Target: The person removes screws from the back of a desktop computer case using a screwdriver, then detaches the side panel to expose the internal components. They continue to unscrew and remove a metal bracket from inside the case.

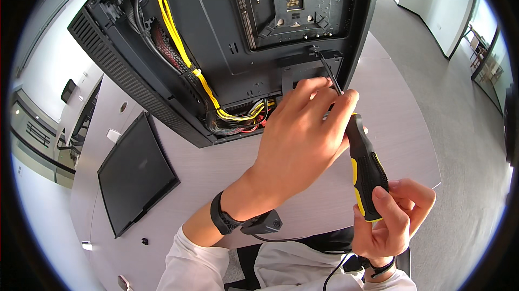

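My right hand [397, 215] grips the butt of a black and yellow screwdriver [367, 166] between thumb and fingers. Farther up, the fingers of my left hand [305, 129] are closed round the screwdriver's shaft, near the front of the handle. The thin dark shaft runs up and to the left, its tip at a small fitting below the motherboard cutout of the black computer case [211, 26]. A dark bracket plate [311, 69] lies beside the shaft, partly hidden by my left hand. Yellow cables [175, 31] run down inside the case, bundled with black ones.
A black side panel [138, 175] lies flat on the table [227, 166], left of my left arm. Near its lower corner sits a small black piece [145, 241]. A black cable [330, 277] trails from my left wrist's device [264, 222] across my lap.
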{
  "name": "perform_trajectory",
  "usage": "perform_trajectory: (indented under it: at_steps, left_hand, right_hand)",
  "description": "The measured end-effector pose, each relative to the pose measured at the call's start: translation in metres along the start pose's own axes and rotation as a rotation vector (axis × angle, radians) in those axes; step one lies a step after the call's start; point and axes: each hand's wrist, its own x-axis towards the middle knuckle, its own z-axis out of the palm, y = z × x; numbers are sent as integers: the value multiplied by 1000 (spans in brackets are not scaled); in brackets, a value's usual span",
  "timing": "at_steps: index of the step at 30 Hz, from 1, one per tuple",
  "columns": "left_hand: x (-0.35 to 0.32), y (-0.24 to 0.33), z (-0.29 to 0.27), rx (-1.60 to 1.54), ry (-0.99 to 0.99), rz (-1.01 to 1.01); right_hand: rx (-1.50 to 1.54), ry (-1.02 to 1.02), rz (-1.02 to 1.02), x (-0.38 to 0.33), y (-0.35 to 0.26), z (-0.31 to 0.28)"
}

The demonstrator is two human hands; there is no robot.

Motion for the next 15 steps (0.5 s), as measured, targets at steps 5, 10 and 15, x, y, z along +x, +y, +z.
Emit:
perform_trajectory:
  at_steps: [5,10,15]
  left_hand:
    - [-1,2,0,3,-22,37]
    - [1,6,-4,-28,-30,36]
    - [7,6,-22,-105,-20,-29]
  right_hand:
    - [-29,29,-27,-4,1,-2]
    - [-176,110,-18,-20,6,-15]
    - [-381,220,3,-45,19,-36]
